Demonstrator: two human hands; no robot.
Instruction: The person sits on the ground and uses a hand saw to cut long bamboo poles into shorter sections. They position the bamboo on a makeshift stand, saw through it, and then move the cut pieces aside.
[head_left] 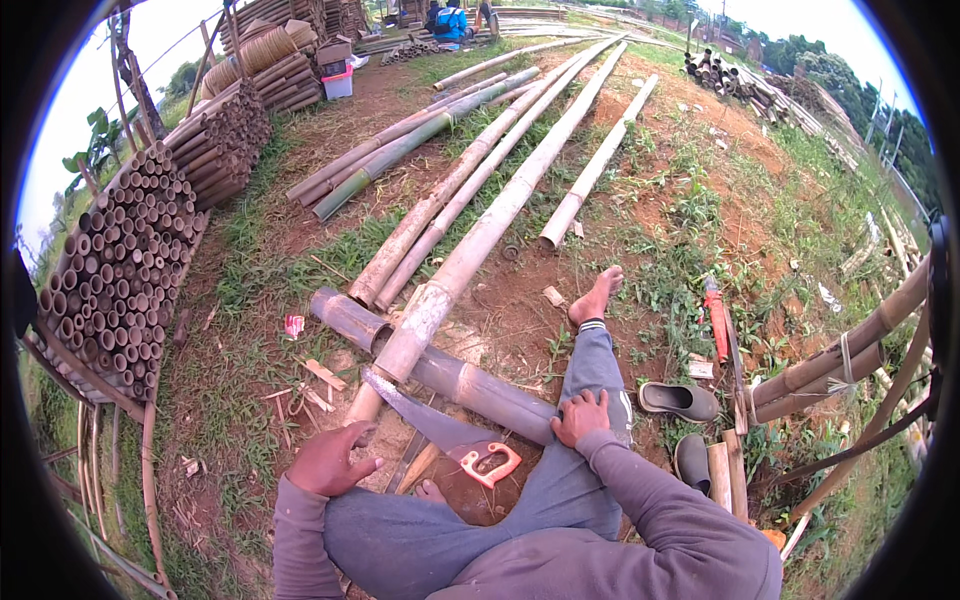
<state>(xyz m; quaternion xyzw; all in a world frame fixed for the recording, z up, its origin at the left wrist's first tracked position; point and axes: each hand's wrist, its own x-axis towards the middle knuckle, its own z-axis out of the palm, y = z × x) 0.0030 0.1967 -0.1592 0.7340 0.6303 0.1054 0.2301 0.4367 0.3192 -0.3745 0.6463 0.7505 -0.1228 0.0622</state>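
Resting on the bent right leg with its fingers spread, the right hand (580, 417) is well apart from the left hand (328, 460), which is held by the left knee, loosely curled and empty. Between them lies a handsaw (442, 430) — its orange handle (478, 477) near, between the legs, its blade slanting far and left so that the tip is just beside the near end of a long pale bamboo pole (470, 250). Neither hand touches the saw. That pole rests across a thick, dark crosswise bamboo piece (470, 387), which lies just beyond the saw and runs right to the lower leg, close by the right hand. Directly in front of the left hand, a narrower bamboo length (365, 403) shows below the blade. Wood chips (325, 375) lie to the left, and more poles (420, 142) stretch away on the far side. To the right of the bare right foot (597, 296) lies a red object (717, 325), with a grey shoe (680, 402) nearer and another (691, 463) nearer still — both between the right leg and some tied bamboo (845, 350). A large bamboo stack (130, 260) fills the left side, and a person in blue (452, 24) is far off.
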